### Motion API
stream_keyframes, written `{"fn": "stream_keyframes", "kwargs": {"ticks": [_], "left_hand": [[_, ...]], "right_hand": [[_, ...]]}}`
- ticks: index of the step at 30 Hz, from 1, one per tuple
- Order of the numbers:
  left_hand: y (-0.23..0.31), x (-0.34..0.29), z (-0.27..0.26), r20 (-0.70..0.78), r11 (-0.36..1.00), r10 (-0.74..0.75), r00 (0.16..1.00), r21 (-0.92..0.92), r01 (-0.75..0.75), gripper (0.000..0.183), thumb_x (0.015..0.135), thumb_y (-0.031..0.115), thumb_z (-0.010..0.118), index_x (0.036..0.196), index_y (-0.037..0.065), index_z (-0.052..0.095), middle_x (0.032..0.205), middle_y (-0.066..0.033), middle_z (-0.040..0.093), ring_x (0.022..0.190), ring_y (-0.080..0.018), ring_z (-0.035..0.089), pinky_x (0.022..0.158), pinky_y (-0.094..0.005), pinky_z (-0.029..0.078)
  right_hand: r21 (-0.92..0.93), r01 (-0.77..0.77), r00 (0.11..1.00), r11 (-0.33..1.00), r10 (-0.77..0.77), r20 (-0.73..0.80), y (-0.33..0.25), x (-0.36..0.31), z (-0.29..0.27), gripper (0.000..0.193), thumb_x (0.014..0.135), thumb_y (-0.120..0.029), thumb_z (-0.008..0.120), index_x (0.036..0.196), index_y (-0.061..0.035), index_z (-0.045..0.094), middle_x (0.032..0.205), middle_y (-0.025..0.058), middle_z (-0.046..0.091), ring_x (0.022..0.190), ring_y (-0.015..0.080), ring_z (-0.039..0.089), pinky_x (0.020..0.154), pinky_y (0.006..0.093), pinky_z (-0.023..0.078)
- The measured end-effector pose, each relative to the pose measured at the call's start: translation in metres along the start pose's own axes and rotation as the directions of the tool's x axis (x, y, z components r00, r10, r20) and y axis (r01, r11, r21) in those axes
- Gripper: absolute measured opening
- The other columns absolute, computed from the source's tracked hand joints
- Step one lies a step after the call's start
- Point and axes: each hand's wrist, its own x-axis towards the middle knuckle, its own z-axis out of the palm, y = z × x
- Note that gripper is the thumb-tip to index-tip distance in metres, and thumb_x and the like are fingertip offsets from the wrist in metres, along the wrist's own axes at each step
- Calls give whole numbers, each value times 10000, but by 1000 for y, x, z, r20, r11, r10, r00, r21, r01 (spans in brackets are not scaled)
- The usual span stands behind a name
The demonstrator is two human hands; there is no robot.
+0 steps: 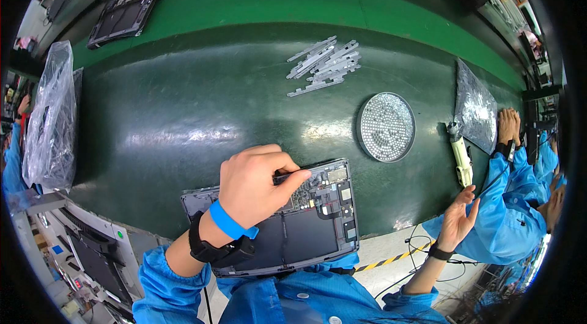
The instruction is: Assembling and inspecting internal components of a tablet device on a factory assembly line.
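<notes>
Cream, slim screwdriver (462,162) points to far edge of desk (183,95), just beyond right hand (456,220), fingers apart; left hand's (254,180), I cannot tell.

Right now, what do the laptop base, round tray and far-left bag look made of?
Laptop base: metal or plastic unclear; dark, matte outer edge. Round tray: possibly metal, dull grey edge. Far-left bag: likely clear plastic film, glossy with crinkled highlights.

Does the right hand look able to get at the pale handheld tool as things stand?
Probably yes: the right hand looks open, right by the near end of the pale handheld tool, with nothing visible between.
</notes>
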Motion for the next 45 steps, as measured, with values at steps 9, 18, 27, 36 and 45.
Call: {"fn": "stream_keyframes", "kwargs": {"ticks": [9, 18, 27, 36, 45], "left_hand": [[-6, 4, 9, -35, 984, 172, 985, 48, -170, 135, 771, 124, 773, 724, 38, 680, 671, -62, 614, 560, -192, 608, 509, -309, 453], [-6, 7, 1, -20, 985, 162, 987, -50, -163, 125, 756, 81, 776, 722, 18, 674, 649, -74, 585, 538, -185, 582, 495, -290, 430], [-5, 8, 4, -5, 988, 141, 990, -58, -141, 183, 751, 156, 767, 670, 75, 624, 648, -46, 549, 600, -253, 568, 502, -368, 424], [-7, 8, 2, -28, 987, 159, 987, -23, -160, 179, 735, 138, 779, 668, 77, 624, 642, -40, 536, 591, -234, 553, 480, -359, 409], [-7, 11, 2, -41, 980, 192, 980, -40, -194, 144, 688, 72, 795, 682, 27, 659, 611, -81, 539, 545, -254, 531, 491, -353, 393]], "right_hand": [[-762, 618, 616, 195, -723, 314, -3, 12, 24, 234, 1053, -214, 432, 1066, -5, 538, 1131, 170, 635, 1082, 233, 602, 979, 384, 479], [-707, 703, 685, 71, -333, 648, 65, 106, 69, 558, 1021, -508, 362, 1227, -12, 511, 1267, 285, 573, 1214, 395, 548, 1069, 514, 405], [-818, 437, 892, 374, -60, 449, 142, 82, 117, 998, 816, -881, 282, 1216, 12, 482, 531, 58, 470, 438, 154, 429, 438, 305, 365], [-649, 493, 690, 580, 194, 697, 226, 75, 103, 976, 796, -846, 432, 1238, 24, 427, 616, 93, 529, 518, 201, 487, 521, 358, 409], [-686, 449, 724, 572, 218, 655, 228, 81, 89, 925, 741, -838, 536, 1121, -6, 395, 646, 109, 537, 553, 217, 501, 578, 362, 412]]}}
